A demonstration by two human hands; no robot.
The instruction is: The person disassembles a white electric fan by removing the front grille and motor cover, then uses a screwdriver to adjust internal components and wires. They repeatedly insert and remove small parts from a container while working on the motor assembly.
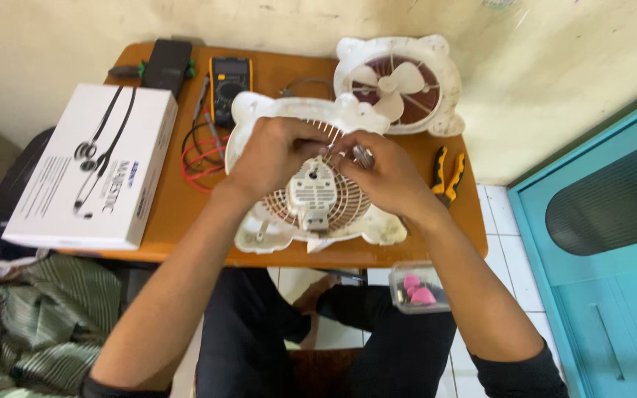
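— What are the hands doing?

— Both are resting on the white fan grille [311, 199], which is lying on the small wooden table [186, 206]. The left hand [270, 151] is gripping the grille's upper rim, fingers curled shut on it. The right hand [385, 173] is pinching a small metal tool [363, 156] against the grille.

— Anything nearby?

— A fan housing [399, 85], a multimeter [228, 87], pliers [447, 173] and a white box [90, 166] are sitting around it.

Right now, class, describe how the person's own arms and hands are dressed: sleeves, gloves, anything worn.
Both the left hand and the right hand are bare, with no gloves, and no rings or watch show. The forearms are uncovered to about the elbow, where dark, seemingly black sleeves begin at the bottom edge of the view.
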